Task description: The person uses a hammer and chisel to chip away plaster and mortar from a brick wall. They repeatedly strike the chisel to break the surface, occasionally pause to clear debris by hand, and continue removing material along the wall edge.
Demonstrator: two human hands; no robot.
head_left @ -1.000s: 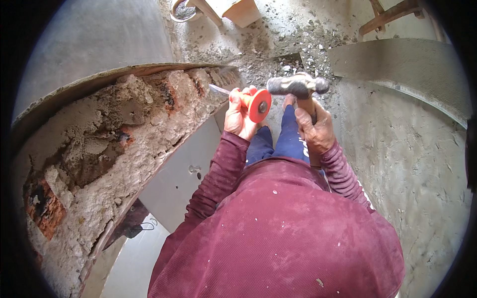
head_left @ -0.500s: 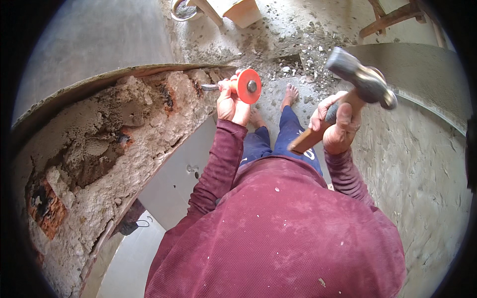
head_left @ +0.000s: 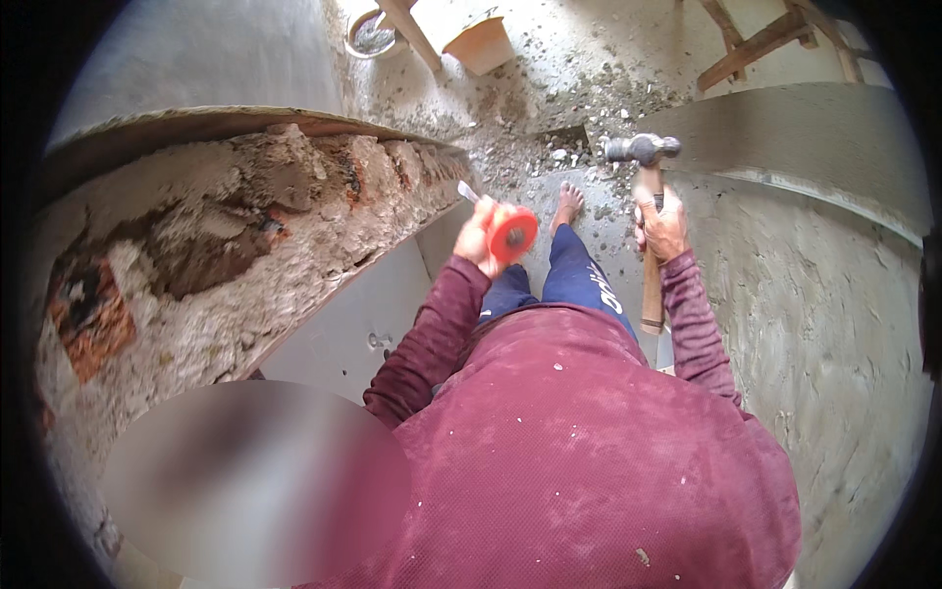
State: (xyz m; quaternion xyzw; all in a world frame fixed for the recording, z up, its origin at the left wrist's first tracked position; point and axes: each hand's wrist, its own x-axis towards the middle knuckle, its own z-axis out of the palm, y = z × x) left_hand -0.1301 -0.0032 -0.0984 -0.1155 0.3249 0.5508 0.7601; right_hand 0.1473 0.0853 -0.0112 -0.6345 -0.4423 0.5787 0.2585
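My left hand point(head_left: 475, 239) is closed round a chisel point(head_left: 512, 235) with a round orange-red hand guard. Its flat metal tip points up and left, just off the edge of the broken masonry point(head_left: 324, 226). In my right hand point(head_left: 662, 226) is a hammer point(head_left: 644, 149), gripped partway up its wooden handle. The hammer's metal head is uppermost and the handle's end hangs down beside my sleeve. Chisel and hammer are well apart. The masonry on my left is rough, with chipped mortar and patches of exposed orange brick point(head_left: 98, 334).
Rubble point(head_left: 564, 154) lies over the floor ahead of my bare foot. Farther off stand an orange tub point(head_left: 480, 46), a round bowl of grey material point(head_left: 373, 35) and wooden legs point(head_left: 756, 59). A plastered wall point(head_left: 785, 285) curves along my right. A blurred oval hides the lower left.
The hammer has moved away and swung from tilted to nearly upright, its head now smaller in view. My left hand and the chisel have shifted right and down, the tip turning upward.
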